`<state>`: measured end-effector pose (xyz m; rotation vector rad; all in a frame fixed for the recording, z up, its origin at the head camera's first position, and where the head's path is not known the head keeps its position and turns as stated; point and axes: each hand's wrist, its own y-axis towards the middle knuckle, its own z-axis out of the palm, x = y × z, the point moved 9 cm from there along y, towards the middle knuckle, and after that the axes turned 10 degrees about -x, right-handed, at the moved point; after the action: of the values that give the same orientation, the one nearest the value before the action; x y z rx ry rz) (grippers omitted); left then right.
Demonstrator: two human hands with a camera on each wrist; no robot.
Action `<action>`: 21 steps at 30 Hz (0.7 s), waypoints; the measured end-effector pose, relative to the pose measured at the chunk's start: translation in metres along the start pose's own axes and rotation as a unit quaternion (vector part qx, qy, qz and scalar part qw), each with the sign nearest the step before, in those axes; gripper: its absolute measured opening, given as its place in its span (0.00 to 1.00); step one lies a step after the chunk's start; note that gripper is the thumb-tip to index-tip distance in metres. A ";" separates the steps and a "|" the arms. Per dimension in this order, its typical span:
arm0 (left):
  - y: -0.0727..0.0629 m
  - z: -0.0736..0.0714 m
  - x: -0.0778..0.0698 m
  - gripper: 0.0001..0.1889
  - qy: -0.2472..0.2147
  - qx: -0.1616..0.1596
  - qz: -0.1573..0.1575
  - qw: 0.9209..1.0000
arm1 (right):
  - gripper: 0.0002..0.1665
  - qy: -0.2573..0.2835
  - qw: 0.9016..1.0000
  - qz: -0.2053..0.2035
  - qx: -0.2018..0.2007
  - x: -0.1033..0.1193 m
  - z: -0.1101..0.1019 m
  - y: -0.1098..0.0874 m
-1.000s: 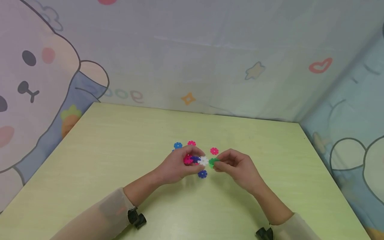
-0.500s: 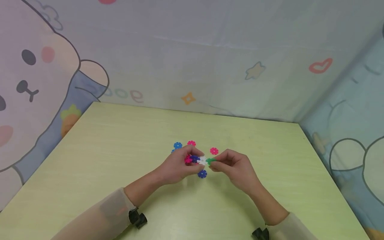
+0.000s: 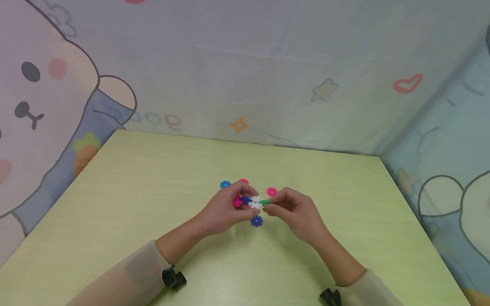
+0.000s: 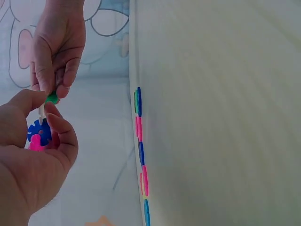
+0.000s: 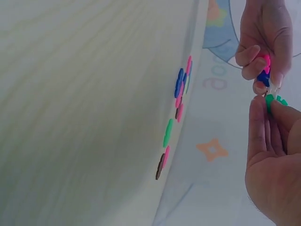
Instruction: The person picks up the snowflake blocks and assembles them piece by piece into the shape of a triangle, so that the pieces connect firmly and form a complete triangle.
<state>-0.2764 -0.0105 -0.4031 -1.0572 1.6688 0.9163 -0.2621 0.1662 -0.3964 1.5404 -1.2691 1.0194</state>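
Left hand: curled about the joined row, gripping near the white disc.
Right hand: pinching the green disc between thumb and fingers.
Joined row: held clear above the table, between both hands; from left to right, pink disc, dark blue disc, white disc.
Row axis: left to right, near level in the head view; white end pointing at the right hand.
Green to white: directly right, close against; judged decisive, being edge-on to white's broad face. Cannot tell whether slotted in.
Nearer hand to green: right.
Loose dark blue disc: on the table, near side of the joined row.
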 end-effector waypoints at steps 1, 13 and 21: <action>0.000 -0.001 0.000 0.21 0.003 -0.003 0.002 1.000 | 0.09 -0.020 1.000 -0.002 0.005 0.000 0.000 0.001; 0.000 -0.006 0.005 0.22 0.047 -0.018 0.007 0.999 | 0.16 -0.180 0.978 0.047 0.091 -0.048 -0.012 0.017; 0.000 -0.006 0.005 0.22 0.048 -0.015 0.004 0.999 | 0.23 -0.199 0.971 0.049 0.122 -0.059 -0.011 0.026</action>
<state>-0.2795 -0.0170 -0.4065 -1.1313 1.7442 0.9120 -0.2969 0.1900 -0.4464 1.9597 -1.5506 0.9857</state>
